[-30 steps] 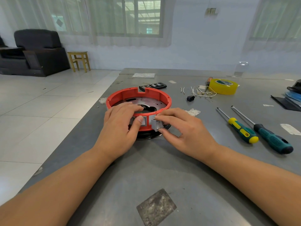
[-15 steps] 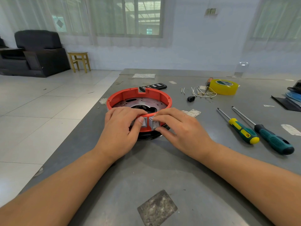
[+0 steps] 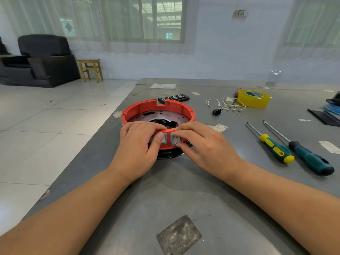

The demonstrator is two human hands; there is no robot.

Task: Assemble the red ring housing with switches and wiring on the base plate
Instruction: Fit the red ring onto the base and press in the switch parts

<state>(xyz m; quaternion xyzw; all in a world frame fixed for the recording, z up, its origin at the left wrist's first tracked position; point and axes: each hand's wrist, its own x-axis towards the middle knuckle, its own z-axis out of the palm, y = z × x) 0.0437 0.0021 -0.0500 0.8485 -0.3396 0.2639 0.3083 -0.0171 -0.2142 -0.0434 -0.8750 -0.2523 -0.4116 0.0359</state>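
Since a second ago my right hand [image 3: 206, 146] slid closer; both hands, left hand [image 3: 137, 150] too, pinch the switches [image 3: 175, 139] on the red ring housing [image 3: 147, 107], frame centre.

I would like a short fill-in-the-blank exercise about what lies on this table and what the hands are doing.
1. Both hands rest on the near wall of the ring housing, whose colour is ____.
2. The roll of tape is ____ in colour.
3. Right of the right hand lie ____ screwdrivers.
4. The left hand puts its ____ on a grey switch.

Missing words: red; yellow; two; thumb
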